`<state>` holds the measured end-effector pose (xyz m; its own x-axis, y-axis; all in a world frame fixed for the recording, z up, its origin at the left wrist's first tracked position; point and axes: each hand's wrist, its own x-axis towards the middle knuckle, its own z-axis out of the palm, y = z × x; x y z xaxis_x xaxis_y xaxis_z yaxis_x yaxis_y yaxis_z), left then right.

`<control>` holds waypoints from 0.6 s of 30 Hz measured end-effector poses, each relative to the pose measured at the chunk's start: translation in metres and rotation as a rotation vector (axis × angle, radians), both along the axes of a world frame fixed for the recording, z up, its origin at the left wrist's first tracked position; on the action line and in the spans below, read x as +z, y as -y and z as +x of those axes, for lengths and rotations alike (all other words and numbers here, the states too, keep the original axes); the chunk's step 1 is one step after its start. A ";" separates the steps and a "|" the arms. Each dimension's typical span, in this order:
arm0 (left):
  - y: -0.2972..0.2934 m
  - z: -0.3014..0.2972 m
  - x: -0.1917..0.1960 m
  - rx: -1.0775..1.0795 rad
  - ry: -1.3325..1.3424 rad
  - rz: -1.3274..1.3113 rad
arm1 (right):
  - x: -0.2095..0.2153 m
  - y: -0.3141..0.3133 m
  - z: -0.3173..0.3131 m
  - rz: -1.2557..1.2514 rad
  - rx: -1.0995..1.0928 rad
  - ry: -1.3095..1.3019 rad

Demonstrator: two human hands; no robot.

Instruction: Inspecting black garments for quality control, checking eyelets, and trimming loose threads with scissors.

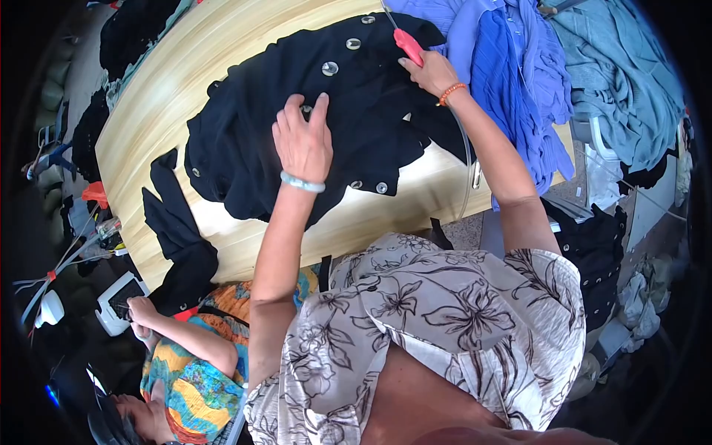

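Note:
A black garment [248, 111] with large shiny round buttons [329, 68] lies spread over the wooden table. My left hand [304, 147] rests on its middle, fingers apart, with a button [306, 109] partly hidden between the fingertips. Over the garment's far right part, my right hand [436, 76] is closed round a red-handled tool [409, 47] with a thin metal tip pointing away from me. A clear hose [466, 194] hangs below that wrist and curves down past the table's near edge.
Blue-purple garments [504, 81] are heaped at the table's right, with teal cloth [619, 74] beyond. A black cloth piece [174, 230] hangs over the near left edge of the wooden table [148, 111]. At lower left sits a co-worker [193, 371] holding a dark device [126, 300].

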<state>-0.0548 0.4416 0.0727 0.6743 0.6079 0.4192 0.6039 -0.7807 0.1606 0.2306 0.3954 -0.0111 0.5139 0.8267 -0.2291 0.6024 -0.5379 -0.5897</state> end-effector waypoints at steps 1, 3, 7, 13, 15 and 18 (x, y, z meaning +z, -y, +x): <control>-0.005 0.003 -0.004 0.012 -0.040 0.005 | 0.002 0.007 -0.002 -0.017 -0.014 -0.013; -0.013 0.003 -0.007 0.011 -0.057 -0.013 | -0.003 0.015 0.001 0.005 0.003 0.036; -0.021 -0.006 -0.012 0.008 -0.057 -0.044 | -0.005 0.024 0.003 -0.006 -0.018 -0.010; -0.019 -0.014 -0.011 -0.041 0.369 -0.146 | 0.000 0.031 0.000 0.036 0.006 -0.033; -0.011 -0.019 -0.003 -0.025 0.450 -0.187 | -0.001 0.034 0.001 0.036 0.005 -0.041; 0.002 -0.030 0.002 0.009 0.492 -0.269 | -0.002 0.042 0.003 0.046 0.004 -0.038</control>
<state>-0.0847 0.4400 0.0746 0.4327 0.7415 0.5127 0.4135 -0.6687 0.6180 0.2334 0.3536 -0.0132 0.5018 0.8389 -0.2106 0.5813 -0.5074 -0.6361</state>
